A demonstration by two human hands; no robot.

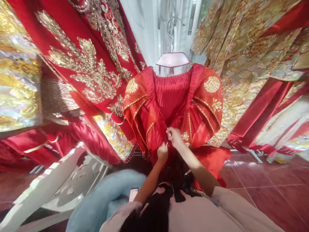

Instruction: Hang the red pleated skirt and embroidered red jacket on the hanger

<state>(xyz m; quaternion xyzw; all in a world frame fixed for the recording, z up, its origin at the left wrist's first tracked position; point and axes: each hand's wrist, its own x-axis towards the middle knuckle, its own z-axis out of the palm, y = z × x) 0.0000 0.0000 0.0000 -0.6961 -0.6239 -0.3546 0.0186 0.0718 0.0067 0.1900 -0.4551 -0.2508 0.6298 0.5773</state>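
Note:
A red garment with gold trim and round gold emblems hangs in front of me on a hanger with a metal hook. The fingers of my left hand are closed in a pinch on the garment's front, low on the opening. Just above and to the right, my right hand is curled with thumb and fingertips together, close to the gathered edge. Anything in its fingertips is too small to make out. Both forearms reach up from the bottom of the head view.
Red clothing with gold sequins hangs at the left, gold patterned clothing at the right. A white carved chair stands lower left. A phone lies by my left forearm, near a blue-grey rounded cushion. Red tiles cover the floor.

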